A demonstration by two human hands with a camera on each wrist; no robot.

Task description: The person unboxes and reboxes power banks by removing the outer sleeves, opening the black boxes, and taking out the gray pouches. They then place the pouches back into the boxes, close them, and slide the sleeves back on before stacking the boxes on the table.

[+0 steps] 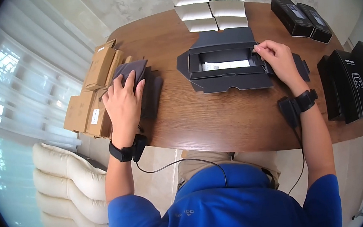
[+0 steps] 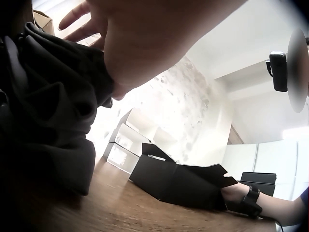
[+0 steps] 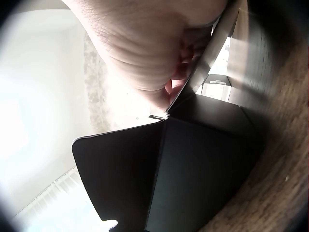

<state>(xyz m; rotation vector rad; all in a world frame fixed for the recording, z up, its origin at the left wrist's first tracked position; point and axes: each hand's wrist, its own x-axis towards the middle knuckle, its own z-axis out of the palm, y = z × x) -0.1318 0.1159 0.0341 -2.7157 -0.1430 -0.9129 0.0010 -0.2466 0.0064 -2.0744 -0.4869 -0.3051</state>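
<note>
An unfolded black box (image 1: 232, 83) lies on the table with its flaps spread, and a white printed paper (image 1: 225, 65) is inside it. The right hand (image 1: 278, 58) pinches the box's upper right corner between thumb and fingers; in the right wrist view the hand (image 3: 140, 53) is at the edge of the black cardboard (image 3: 193, 159). On the left, the left hand (image 1: 123, 100) rests with spread fingers on a dark cloth pouch (image 1: 131, 70) atop a pile. The left wrist view shows dark fabric (image 2: 53, 106) beside the left hand (image 2: 140, 43).
Brown cardboard boxes (image 1: 82, 112) are stacked at the table's left edge. White-sided boxes (image 1: 209, 10) stand at the back. Two black boxes (image 1: 299, 19) lie at the back right, and more black boxes (image 1: 350, 83) stand at the right edge. Cables hang from both wrists.
</note>
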